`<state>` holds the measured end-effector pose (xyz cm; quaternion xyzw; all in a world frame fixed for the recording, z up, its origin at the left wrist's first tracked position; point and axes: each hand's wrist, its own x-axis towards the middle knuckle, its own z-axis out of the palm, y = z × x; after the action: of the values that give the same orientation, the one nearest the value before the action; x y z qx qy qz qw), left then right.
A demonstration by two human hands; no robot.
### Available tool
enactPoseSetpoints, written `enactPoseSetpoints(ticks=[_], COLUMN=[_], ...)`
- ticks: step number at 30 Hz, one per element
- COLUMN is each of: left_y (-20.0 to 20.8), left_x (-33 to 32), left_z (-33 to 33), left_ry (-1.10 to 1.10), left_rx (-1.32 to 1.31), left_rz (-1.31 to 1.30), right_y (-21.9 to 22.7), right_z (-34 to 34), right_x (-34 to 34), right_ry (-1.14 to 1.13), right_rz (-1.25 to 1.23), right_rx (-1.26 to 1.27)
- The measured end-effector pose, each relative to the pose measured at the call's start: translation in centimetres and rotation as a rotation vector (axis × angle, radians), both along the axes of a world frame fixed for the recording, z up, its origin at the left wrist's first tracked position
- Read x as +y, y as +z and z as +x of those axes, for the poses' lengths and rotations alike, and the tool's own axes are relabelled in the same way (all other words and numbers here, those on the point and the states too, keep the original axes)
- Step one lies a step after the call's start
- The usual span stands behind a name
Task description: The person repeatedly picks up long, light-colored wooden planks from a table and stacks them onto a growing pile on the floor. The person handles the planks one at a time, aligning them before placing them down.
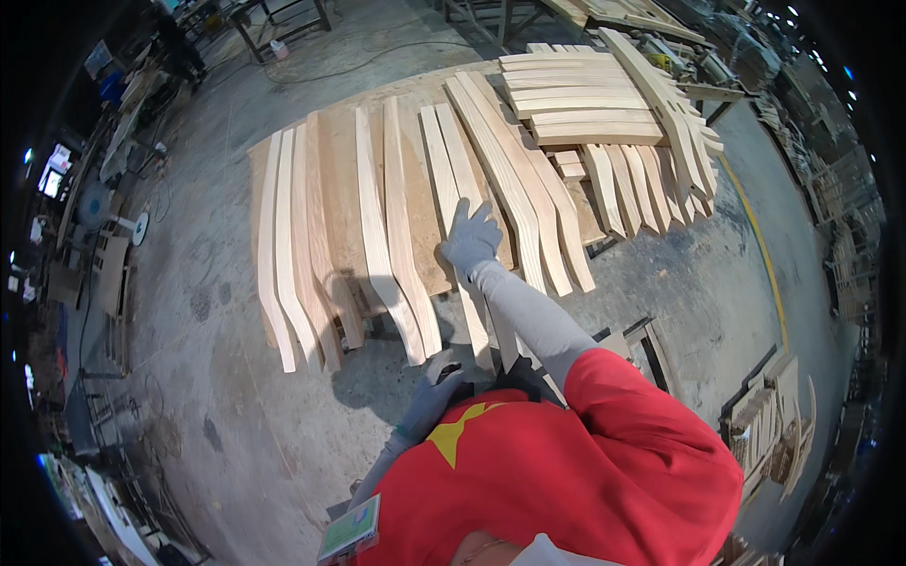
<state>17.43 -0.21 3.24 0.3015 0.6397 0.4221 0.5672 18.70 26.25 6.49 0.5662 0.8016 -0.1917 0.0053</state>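
Note:
My right hand (471, 238), in a grey glove, lies with spread fingers on a pair of long, bent wooden pieces (445, 170). Those pieces reach past the near edge of the plywood tabletop (340, 141). Close to my body, my left hand (434, 391) is also gloved, its fingers curled beside the near ends of the wood. Something dark shows at its fingers, too small to make out. Left of my right hand lie another pair of bent pieces (397, 208) and a group of several more (300, 236). To its right is a further group (510, 170).
Short pale boards (576, 90) are stacked at the far right of the table, with more curved pieces (628, 184) below them. A long piece (656, 99) lies across that stack. A rack of wooden parts (769, 415) stands on the floor at right, and a fan (99, 208) at left.

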Motion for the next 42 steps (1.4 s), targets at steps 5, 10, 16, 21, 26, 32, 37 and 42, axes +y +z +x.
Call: enactPoseSetpoints(ticks=[5,10,16,21,26,32,37,42], left_y=[2.6,2.5,3.1,4.4,5.5,5.6,5.8,5.9], left_x=[-3.9,-6.3,-4.6,-1.0,2.8,3.3,0.6,0.3], left_z=[-2.6,-5.2,-7.8,-6.7,-4.5,-1.7,-0.2,0.4], left_ry=[0.163,0.317,0.254,0.479,0.57,0.578,0.813,0.949], left_rx=[-0.17,-0.269,-0.129,-0.115,-0.082,0.032,0.15,0.229], left_rz=[-0.014,0.067,-0.026,0.005,0.09,0.01,-0.007,-0.062], right_y=[1.1,1.1,6.6,10.6,10.0,9.1,8.1,8.7], right_z=[0.4,6.8,13.4,16.5,19.6,23.2,21.5,21.4], right_x=[0.3,4.0,6.1,12.7,26.2,38.6,41.0,39.7], right_ry=[-0.041,0.002,0.049,0.045,-0.01,-0.092,-0.045,0.043], right_rz=[-0.097,-0.367,-0.686,-0.367,0.02,0.257,0.433,0.55], right_rx=[0.078,0.786,1.009,0.892,0.621,0.441,-0.171,-0.385])
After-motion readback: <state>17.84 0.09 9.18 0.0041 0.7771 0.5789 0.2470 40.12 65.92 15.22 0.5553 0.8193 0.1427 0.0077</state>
